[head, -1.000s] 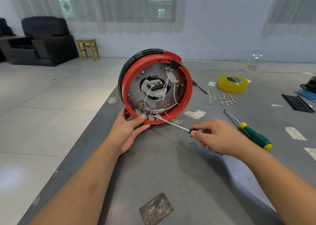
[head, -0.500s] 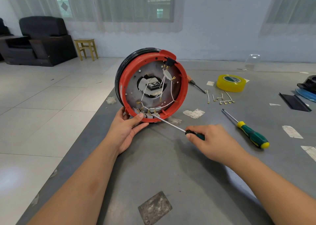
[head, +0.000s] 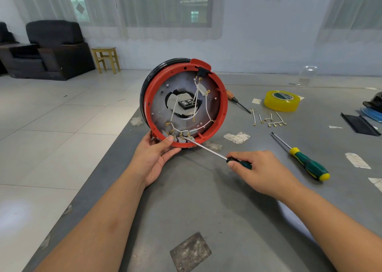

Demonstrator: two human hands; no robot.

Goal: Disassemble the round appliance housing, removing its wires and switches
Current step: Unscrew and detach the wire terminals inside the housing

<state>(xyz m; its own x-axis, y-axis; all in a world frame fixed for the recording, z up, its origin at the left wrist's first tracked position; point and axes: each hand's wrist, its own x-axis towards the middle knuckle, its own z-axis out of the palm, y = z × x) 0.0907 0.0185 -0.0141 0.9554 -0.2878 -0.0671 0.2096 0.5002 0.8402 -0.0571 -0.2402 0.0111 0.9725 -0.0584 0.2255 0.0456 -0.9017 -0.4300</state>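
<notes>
two hands work: left hand (head: 154, 158) grips the stiff red housing (head: 222, 114) at its lower rim, frame centre; right hand (head: 261, 169) pinches the screwdriver (head: 217, 155); thin wires (head: 207, 109) look fragile.

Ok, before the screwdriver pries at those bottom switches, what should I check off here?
1. Housing steadied on edge by left hand, thumb on lower rim: ok.
2. Right hand grips screwdriver handle: ok.
3. Tip reaches the switches at the bottom: ok.
4. Tip seated under a terminal: cannot tell.
5. Thumb clear of the tip: not ok, it lies close beside it.
6. Wires still attached inside: ok.
</notes>
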